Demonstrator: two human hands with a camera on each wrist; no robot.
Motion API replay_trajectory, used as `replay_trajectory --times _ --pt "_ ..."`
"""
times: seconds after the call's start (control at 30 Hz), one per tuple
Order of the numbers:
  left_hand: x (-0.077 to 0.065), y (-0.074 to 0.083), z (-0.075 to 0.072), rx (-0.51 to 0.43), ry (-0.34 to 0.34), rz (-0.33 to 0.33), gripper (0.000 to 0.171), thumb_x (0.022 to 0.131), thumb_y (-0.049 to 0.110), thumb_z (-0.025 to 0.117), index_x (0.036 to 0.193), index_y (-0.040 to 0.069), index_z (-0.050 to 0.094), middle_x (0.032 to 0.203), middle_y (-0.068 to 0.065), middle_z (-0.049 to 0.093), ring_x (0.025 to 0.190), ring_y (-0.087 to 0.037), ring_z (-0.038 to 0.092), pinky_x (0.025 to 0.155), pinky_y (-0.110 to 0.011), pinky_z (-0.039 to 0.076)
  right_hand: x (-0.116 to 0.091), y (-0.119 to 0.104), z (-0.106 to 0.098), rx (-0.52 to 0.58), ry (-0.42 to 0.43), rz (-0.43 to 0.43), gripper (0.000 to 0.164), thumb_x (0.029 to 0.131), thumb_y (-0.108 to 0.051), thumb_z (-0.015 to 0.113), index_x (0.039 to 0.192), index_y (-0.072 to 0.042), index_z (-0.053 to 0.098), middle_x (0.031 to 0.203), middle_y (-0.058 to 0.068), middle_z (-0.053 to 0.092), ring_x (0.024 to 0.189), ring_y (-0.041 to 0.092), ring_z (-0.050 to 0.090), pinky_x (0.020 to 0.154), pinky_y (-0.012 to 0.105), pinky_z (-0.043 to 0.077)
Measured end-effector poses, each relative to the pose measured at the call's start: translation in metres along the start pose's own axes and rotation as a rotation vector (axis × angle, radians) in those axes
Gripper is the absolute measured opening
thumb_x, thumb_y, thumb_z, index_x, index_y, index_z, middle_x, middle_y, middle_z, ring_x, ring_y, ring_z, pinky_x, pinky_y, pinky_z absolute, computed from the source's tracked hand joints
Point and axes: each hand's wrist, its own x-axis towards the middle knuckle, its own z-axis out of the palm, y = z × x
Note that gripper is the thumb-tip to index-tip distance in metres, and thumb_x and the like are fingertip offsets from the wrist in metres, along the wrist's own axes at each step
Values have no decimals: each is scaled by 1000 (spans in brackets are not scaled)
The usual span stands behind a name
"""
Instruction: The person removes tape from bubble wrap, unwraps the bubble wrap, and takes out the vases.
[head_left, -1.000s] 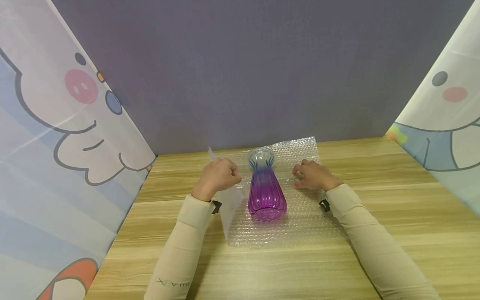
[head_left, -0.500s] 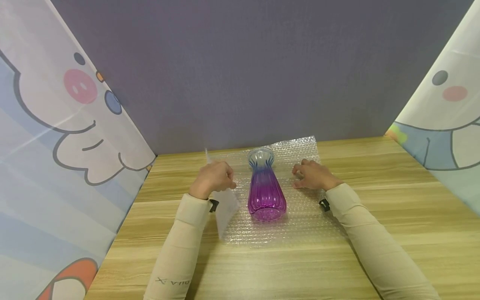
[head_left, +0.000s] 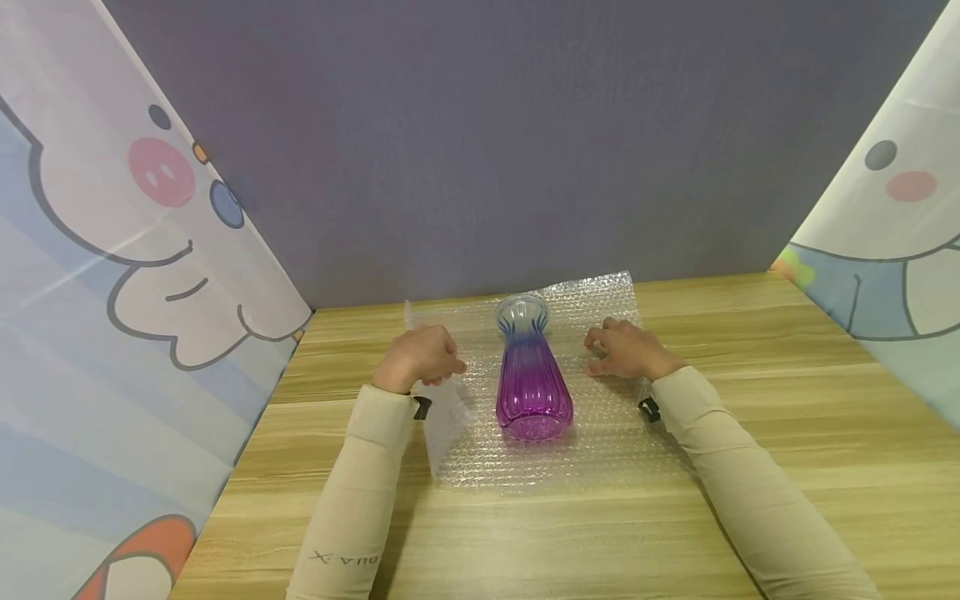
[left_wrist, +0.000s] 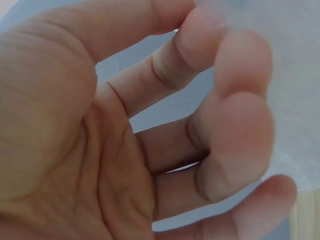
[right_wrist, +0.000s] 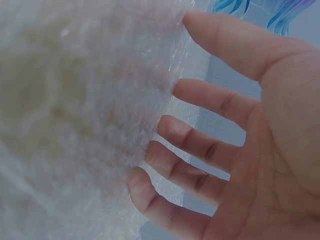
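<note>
A ribbed glass vase [head_left: 534, 375], clear and blue at the neck and purple at the base, lies on a sheet of bubble wrap [head_left: 600, 442]. My left hand [head_left: 422, 354] pinches the sheet's left part between thumb and index finger, and a flap there stands raised. In the left wrist view, the other fingers of that hand are curled beside the whitish film [left_wrist: 295, 100]. To the vase's right, my right hand [head_left: 630, 350] rests its spread fingertips on the bubble wrap [right_wrist: 65, 125].
The wooden table [head_left: 487, 550] reaches back to a dark grey panel [head_left: 525, 150]. Curtains with cartoon prints, one on the left [head_left: 90, 250] and one on the right [head_left: 900, 225], flank it.
My left hand has shifted slightly left and toward me, drawing the raised flap outward. The vase and my right hand have stayed in place.
</note>
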Motion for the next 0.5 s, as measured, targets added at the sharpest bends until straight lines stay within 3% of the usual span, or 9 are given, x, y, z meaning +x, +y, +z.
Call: replay_trajectory --times 0.23,0.5 --pt "3 -9 -1 5 -12 -11 38 90 31 74 57 16 61 53 5 57 49 -10 53 58 -29 46 0 0 0 -1 6 -5 47 86 -41 79 122 -13 68 105 11 62 96 33 60 73 51 57" --pt "2 -24 -7 -102 -60 -98 42 89 28 77 59 18 50 53 3 44 51 -13 44 47 -27 44 0 0 0 -8 12 -3 47 85 -41 79 121 -13 68 105 11 62 97 34 61 75 52 57"
